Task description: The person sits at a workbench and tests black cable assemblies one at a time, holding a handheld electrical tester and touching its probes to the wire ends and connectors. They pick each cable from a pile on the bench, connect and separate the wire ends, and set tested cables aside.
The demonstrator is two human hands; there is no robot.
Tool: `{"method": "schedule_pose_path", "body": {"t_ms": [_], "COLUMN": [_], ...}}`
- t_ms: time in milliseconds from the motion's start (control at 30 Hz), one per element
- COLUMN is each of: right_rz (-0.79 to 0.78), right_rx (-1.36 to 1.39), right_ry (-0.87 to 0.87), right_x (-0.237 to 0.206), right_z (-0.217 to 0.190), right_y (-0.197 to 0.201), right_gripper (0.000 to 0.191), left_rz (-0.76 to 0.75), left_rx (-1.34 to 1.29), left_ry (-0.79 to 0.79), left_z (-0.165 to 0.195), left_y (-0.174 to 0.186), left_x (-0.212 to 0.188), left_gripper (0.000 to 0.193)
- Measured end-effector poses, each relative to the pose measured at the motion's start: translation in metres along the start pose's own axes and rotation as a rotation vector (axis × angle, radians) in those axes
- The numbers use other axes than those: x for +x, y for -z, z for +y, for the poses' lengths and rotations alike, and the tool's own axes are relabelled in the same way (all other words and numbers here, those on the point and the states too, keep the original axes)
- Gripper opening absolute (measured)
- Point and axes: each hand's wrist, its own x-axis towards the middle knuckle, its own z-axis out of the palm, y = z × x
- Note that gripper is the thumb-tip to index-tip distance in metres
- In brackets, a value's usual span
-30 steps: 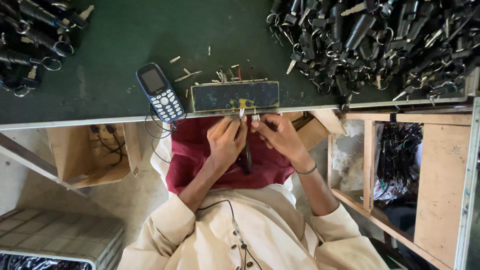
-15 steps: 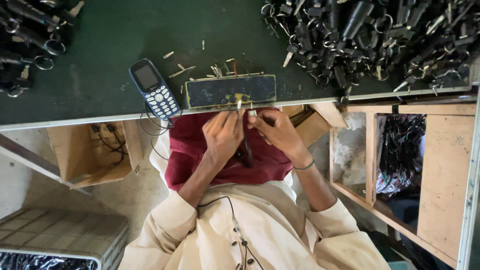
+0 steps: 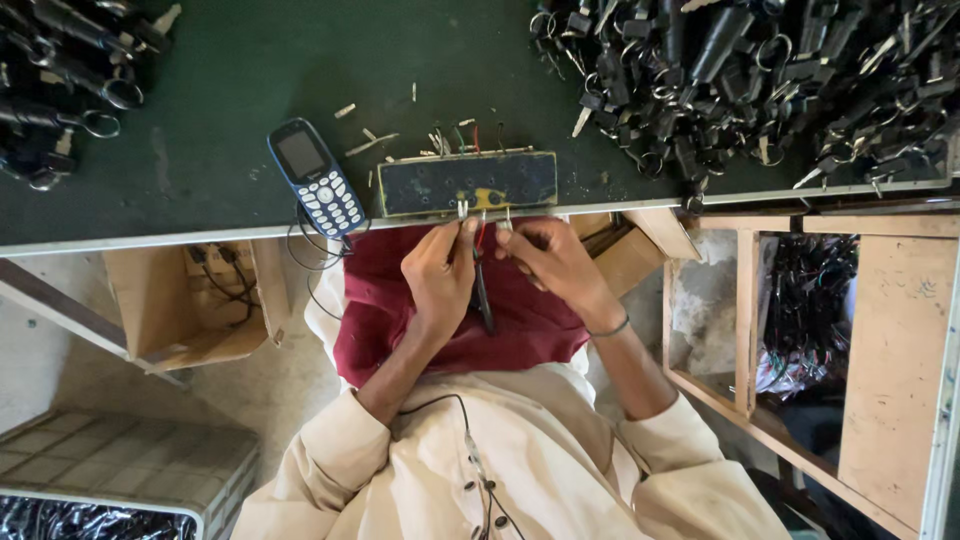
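A dark green counter [image 3: 250, 70] runs across the top of the view, above a bare floor and wooden shelving. At its near edge both hands meet under a small dark block jig [image 3: 468, 183]. The left hand [image 3: 440, 272] is pinched shut on a slim dark tool [image 3: 484, 298] with thin wires at its tip; the right hand [image 3: 552, 258] is curled, fingertips closed on the wire ends beside it. The step looks like fitting wire ends at the jig; next calls for a steady, fine alignment. A keypad phone [image 3: 316, 178] lies left, heaps of black connectors [image 3: 740, 80] right.
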Motion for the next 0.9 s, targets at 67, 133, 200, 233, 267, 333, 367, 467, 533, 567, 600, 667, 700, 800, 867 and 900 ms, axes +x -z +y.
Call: {"method": "schedule_pose_path", "body": {"t_ms": [67, 133, 200, 233, 267, 333, 367, 467, 533, 567, 600, 667, 700, 800, 867, 900], "right_rz": [0.009, 0.037, 0.114, 0.178, 0.242, 0.139, 0.081, 0.123, 0.158, 0.171, 0.172, 0.170, 0.170, 0.170, 0.148, 0.138], "right_rx": [0.031, 0.095, 0.101, 0.075, 0.048, -0.031, -0.070, 0.224, 0.251, 0.266, 0.307, 0.383, 0.386, 0.388, 0.376, 0.376], "right_ry": [0.051, 0.011, -0.017, -0.034, -0.053, 0.255, 0.406, 0.016, 0.044, 0.056, 0.048, 0.026, 0.007, -0.022, 0.003, 0.010], "right_x": [0.004, 0.008, 0.010, 0.009, 0.008, 0.003, 0.001, -0.001, 0.001, 0.003, 0.005, 0.007, 0.008, 0.009, 0.009, 0.009], "right_z": [0.001, 0.002, 0.003, 0.004, 0.004, 0.005, 0.005, 0.006, 0.007, 0.008, 0.008, 0.010, 0.011, 0.014, 0.014, 0.014], "right_y": [-0.002, -0.005, -0.010, -0.014, -0.017, -0.022, -0.023, -0.028, -0.030, -0.031, -0.031, -0.031, -0.031, -0.028, -0.026, -0.025], "right_gripper": [0.041, 0.041, 0.038, 0.036, 0.034, 0.029, 0.028, 0.022, 0.020, 0.019, 0.018, 0.017, 0.017, 0.016, 0.016, 0.016], "left_rz": [-0.021, -0.039, -0.037, -0.029, -0.024, 0.014, 0.032, -0.107, -0.215, -0.267, -0.320, -0.420, -0.404, -0.373, -0.357, -0.346], "left_rx": [0.005, -0.036, -0.035, -0.013, 0.008, -0.012, -0.022, -0.049, -0.116, -0.145, -0.158, -0.186, -0.197, -0.193, -0.129, -0.124], "left_ry": [0.025, 0.078, 0.104, 0.111, 0.121, 0.088, 0.073, 0.215, 0.226, 0.233, 0.271, 0.351, 0.336, 0.302, 0.294, 0.283], "left_z": [0.001, 0.003, 0.005, 0.006, 0.007, 0.010, 0.011, 0.012, 0.011, 0.009, 0.007, 0.001, -0.002, -0.007, -0.009, -0.010], "left_y": [0.001, 0.003, 0.004, 0.005, 0.006, 0.009, 0.011, 0.022, 0.030, 0.035, 0.038, 0.041, 0.041, 0.037, 0.032, 0.029], "left_x": [0.001, 0.002, 0.003, 0.004, 0.005, 0.007, 0.007, 0.007, 0.007, 0.006, 0.006, 0.007, 0.007, 0.007, 0.007, 0.008], "left_gripper": [0.010, 0.011, 0.014, 0.015, 0.018, 0.016, 0.016, 0.018, 0.018, 0.018, 0.019, 0.021, 0.021, 0.021, 0.021, 0.021]}}
